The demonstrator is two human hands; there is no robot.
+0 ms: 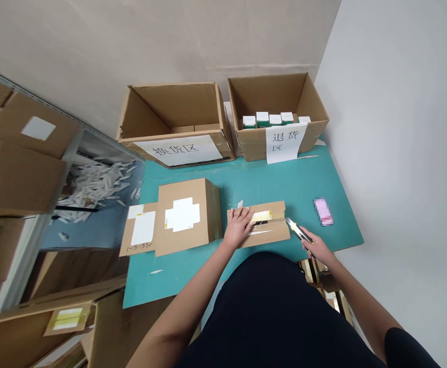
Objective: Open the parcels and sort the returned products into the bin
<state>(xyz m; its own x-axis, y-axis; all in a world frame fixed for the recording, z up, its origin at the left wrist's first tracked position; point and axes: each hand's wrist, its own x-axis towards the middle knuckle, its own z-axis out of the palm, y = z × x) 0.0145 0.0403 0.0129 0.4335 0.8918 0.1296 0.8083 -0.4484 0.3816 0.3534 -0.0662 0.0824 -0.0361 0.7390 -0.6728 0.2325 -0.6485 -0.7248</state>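
Note:
On the green table a small flat cardboard box (269,236) lies close to my body, with a yellow-and-white label strip (261,216) and a slit along its top seam. My left hand (239,225) rests flat on the left part of this box, fingers spread. In my right hand (317,247) is a yellow-and-black box cutter (299,231), the fingers wrapped round its handle. The cutter's tip points at the box's right end; whether it touches the cardboard I cannot tell. Between the flaps something dark shows, too small to name.
A larger closed carton (183,240) with white labels stands left on the green table (158,286). At the back are two open cartons, a left one (177,145) and a right one (254,148) holding several white-and-green boxes. A pink blurred item (323,211) lies right; shelved cartons (16,168) stand left.

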